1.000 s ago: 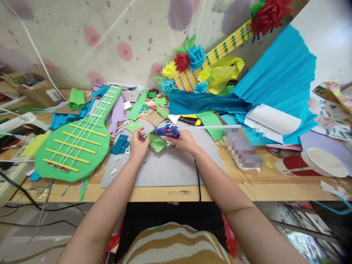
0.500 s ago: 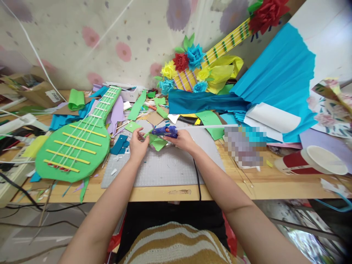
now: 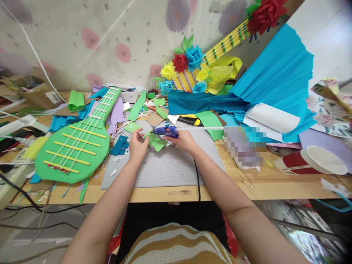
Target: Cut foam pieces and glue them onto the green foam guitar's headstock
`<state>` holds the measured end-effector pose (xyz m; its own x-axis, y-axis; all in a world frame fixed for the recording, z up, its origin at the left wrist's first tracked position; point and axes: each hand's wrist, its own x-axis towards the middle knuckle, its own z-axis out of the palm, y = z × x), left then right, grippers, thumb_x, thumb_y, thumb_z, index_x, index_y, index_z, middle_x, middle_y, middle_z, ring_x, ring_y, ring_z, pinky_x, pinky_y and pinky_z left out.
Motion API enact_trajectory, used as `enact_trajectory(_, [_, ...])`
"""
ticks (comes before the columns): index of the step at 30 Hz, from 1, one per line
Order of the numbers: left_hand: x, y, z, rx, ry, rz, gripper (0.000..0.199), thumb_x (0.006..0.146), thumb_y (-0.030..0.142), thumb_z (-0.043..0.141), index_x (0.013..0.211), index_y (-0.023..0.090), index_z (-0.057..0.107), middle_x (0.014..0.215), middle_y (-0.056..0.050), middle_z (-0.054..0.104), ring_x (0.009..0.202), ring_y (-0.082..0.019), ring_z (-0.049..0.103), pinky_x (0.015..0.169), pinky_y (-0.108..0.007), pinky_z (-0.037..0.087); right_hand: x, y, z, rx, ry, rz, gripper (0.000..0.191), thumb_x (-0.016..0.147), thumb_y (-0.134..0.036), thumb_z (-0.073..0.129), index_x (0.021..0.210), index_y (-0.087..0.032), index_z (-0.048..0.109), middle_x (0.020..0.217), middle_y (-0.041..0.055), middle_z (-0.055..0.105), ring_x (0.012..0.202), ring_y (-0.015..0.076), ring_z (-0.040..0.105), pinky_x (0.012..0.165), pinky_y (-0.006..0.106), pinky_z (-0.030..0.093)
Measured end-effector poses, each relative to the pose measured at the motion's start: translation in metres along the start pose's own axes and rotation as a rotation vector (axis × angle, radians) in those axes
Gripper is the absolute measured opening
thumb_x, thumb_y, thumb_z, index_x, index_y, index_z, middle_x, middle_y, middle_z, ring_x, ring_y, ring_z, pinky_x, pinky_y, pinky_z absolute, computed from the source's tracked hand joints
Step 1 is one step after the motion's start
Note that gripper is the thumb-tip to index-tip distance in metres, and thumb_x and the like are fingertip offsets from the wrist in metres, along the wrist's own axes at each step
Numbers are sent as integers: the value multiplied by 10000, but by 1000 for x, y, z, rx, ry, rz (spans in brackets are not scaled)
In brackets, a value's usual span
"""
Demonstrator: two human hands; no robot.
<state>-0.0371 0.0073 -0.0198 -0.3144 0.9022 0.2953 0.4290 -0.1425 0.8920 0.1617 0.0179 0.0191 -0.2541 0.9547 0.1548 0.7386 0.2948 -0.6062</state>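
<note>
My right hand [image 3: 183, 140] is wrapped round a blue glue gun [image 3: 165, 131], whose nozzle points left; a long white glue stick [image 3: 203, 128] sticks out of its rear. Pinched in the fingers of my left hand [image 3: 139, 143] is a piece of green paper [image 3: 157, 142], just below the nozzle. Both hands are over the grey cutting mat [image 3: 167, 170]. A green paper-covered instrument [image 3: 75, 150] with yellow strips and white strings lies left of my left hand.
Paper scraps cover the table behind the mat. A yellow instrument [image 3: 225, 44] with paper flowers leans on the wall. Blue crepe paper [image 3: 277, 80] stands at the right, behind a red and white cup [image 3: 298, 161]. A black cord [image 3: 197, 179] crosses the mat.
The green paper in my left hand has tilted slightly. Both hands and the glue gun are almost where they were.
</note>
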Motion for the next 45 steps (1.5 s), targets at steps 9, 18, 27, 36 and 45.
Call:
enact_trajectory(9, [1, -6, 1, -3, 1, 14, 406, 648, 220, 600, 1042, 182, 512, 785, 2, 571, 671, -106, 548, 674, -249, 455, -2, 1, 0, -80, 82, -43, 436, 747, -543, 534, 1020, -217, 630, 1000, 64, 645, 877, 214, 586, 683, 276, 417])
enact_trajectory(18, [0, -5, 1, -4, -2, 10, 419, 638, 212, 602, 1047, 185, 513, 791, 1, 580, 679, -103, 553, 664, -239, 455, -2, 1, 2, -21, 63, -67, 439, 731, -549, 551, 1010, -216, 618, 1007, 64, 634, 894, 216, 581, 709, 287, 424])
enact_trajectory(27, [-1, 0, 0, -5, -1, 3, 418, 642, 213, 597, 1050, 182, 512, 787, -1, 579, 679, -100, 551, 663, -235, 456, -1, -1, 4, 49, 18, -128, 411, 723, -524, 574, 996, -224, 637, 990, 41, 635, 871, 204, 584, 726, 279, 424])
enact_trajectory(36, [-1, 1, -1, 11, 4, 11, 404, 644, 205, 599, 1038, 182, 515, 791, -2, 575, 664, -100, 548, 648, -238, 451, -1, 2, 2, 321, 7, 26, 437, 628, -541, 636, 904, -203, 659, 748, 9, 636, 690, 169, 568, 626, 270, 425])
enact_trajectory(45, [3, -6, -1, -111, 25, -23, 413, 629, 216, 615, 1025, 182, 504, 814, -8, 573, 697, -108, 562, 665, -243, 457, -8, 48, -34, 518, 303, 313, 395, 600, -532, 630, 708, -153, 617, 535, -14, 522, 497, 102, 444, 515, 247, 371])
